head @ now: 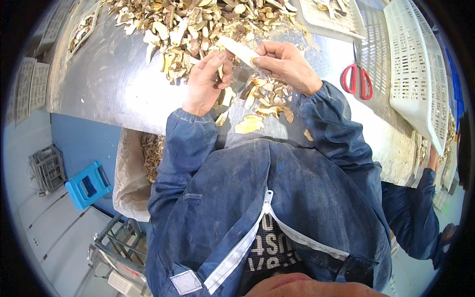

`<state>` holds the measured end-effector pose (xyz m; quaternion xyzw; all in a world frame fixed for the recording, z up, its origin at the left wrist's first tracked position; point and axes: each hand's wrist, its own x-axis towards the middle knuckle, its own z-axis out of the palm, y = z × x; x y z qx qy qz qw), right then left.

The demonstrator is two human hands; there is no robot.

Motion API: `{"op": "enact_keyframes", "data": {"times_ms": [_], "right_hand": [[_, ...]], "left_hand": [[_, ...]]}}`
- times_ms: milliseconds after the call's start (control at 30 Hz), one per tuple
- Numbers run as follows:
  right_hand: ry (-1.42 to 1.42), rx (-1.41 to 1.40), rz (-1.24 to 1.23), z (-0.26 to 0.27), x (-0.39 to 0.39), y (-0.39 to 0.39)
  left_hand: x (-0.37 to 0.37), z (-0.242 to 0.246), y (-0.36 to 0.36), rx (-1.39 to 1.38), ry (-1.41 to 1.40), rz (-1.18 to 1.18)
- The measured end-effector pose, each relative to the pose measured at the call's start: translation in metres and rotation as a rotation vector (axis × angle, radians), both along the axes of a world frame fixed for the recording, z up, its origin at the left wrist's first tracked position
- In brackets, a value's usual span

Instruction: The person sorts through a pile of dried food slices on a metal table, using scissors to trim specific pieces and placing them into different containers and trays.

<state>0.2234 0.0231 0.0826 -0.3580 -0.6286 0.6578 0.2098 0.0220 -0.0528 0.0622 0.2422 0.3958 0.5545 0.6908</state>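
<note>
Between the thumb and fingers of my right hand (287, 63) is a long, pale dried mushroom slice (239, 51), tilted with its far end towards the upper left. My left hand (209, 80) is beside that slice's left end, its fingers curled around a smaller dried slice (220, 71), partly hidden. A large heap of dried mushroom slices (200, 22) spreads over the metal table (100, 74) beyond both hands. Below them, close to my body, lies a small pile of broken brown and yellowish pieces (267, 92).
Red-handled scissors (356, 78) lie to the right, beside a white perforated plastic basket (412, 70). A white tray (334, 18) stands at the back right, another tray (83, 31) at left. Below left are a lined sack (128, 178) and a blue stool (87, 185). Another person's sleeve (412, 219) shows right.
</note>
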Motion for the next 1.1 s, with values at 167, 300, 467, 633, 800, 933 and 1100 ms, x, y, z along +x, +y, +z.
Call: {"op": "enact_keyframes", "data": {"times_ms": [167,300,467,633,800,933,1100], "right_hand": [[-0.028,0.061,-0.001,-0.006,0.005,-0.012],[0.045,0.157,-0.012,-0.014,-0.005,-0.019],[-0.004,0.195,0.079,-0.005,-0.003,-0.023],[0.021,0.27,0.161,-0.001,0.002,-0.021],[0.056,0.311,0.294,0.008,0.012,-0.022],[-0.083,0.484,0.413,0.01,0.021,-0.019],[-0.207,0.855,0.022,0.021,0.04,-0.005]], "left_hand": [[0.016,0.004,-0.002,0.004,0.142,0.045],[0.024,0.005,-0.007,-0.071,0.103,0.091],[0.024,0.007,-0.017,-0.127,-0.11,0.063],[0.02,0.0,-0.023,-0.126,-0.259,-0.05],[0.02,-0.009,-0.028,-0.08,-0.372,-0.143],[0.022,0.003,-0.03,-0.109,-0.122,-0.14],[0.01,0.002,-0.03,-0.056,0.153,-0.232]]}}
